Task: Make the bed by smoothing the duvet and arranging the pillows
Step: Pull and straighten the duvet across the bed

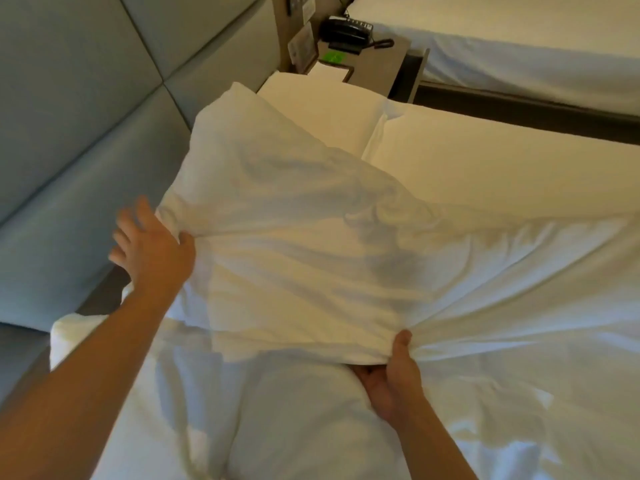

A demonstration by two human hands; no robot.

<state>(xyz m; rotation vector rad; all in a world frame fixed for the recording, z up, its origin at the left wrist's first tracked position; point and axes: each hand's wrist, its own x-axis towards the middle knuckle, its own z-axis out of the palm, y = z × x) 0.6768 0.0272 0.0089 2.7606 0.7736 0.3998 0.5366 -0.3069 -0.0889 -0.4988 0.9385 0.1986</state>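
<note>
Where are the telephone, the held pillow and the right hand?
telephone [346, 31]: head view, black body.
held pillow [294, 230]: head view, wrinkled middle.
right hand [391, 375]: head view, base of thumb.
</note>
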